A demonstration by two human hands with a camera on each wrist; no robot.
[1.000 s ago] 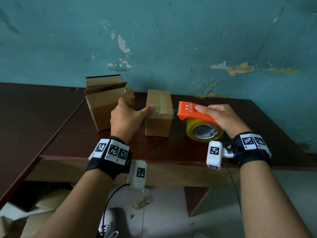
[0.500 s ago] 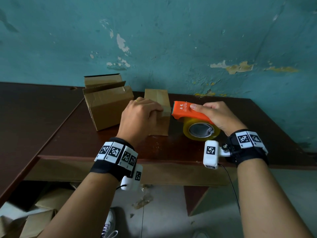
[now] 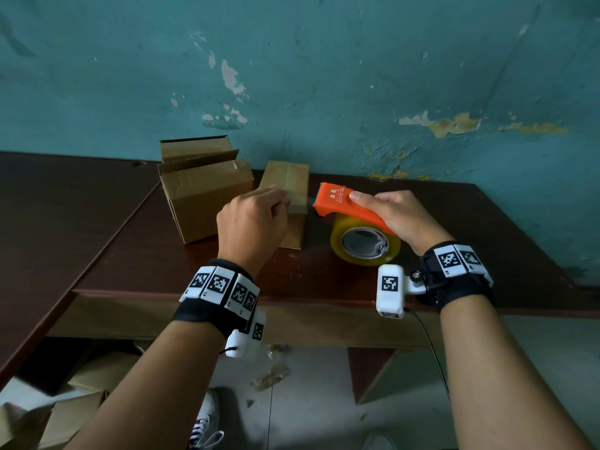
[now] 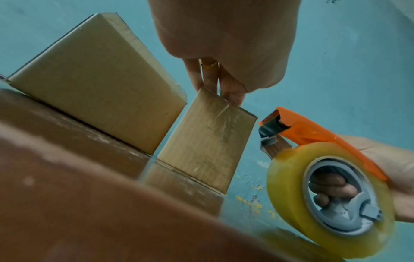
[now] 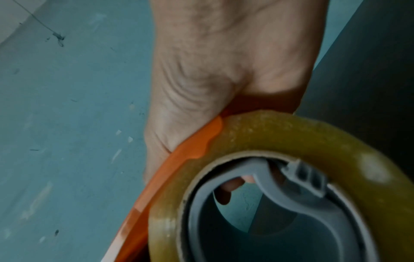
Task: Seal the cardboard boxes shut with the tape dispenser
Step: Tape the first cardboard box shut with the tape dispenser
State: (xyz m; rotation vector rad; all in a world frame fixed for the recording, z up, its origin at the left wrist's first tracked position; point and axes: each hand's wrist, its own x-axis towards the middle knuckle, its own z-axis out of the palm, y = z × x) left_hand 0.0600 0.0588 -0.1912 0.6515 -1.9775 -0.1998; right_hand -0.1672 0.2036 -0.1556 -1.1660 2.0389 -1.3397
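Note:
A small cardboard box (image 3: 288, 181) stands on the dark wooden table (image 3: 162, 264), with clear tape down its front face (image 4: 208, 141). My left hand (image 3: 253, 222) sits on the box's near top edge, fingers curled and fingertips (image 4: 212, 85) on that edge. My right hand (image 3: 401, 216) grips an orange tape dispenser (image 3: 341, 203) carrying a yellowish tape roll (image 3: 365, 245). Its toothed front end hovers just right of the box's top edge. In the right wrist view the tape roll (image 5: 280, 138) fills the lower half under my right hand (image 5: 224, 62).
A larger cardboard box (image 3: 207, 196) with raised flaps stands just left of the small one, almost touching it. A second dark table (image 3: 48, 216) adjoins on the left. The teal wall (image 3: 324, 76) is close behind. Flattened cardboard (image 3: 65, 417) lies on the floor.
My left hand came off the small box's left side and curled over its near top edge. The dispenser moved left and slightly up, close to the box's right top corner.

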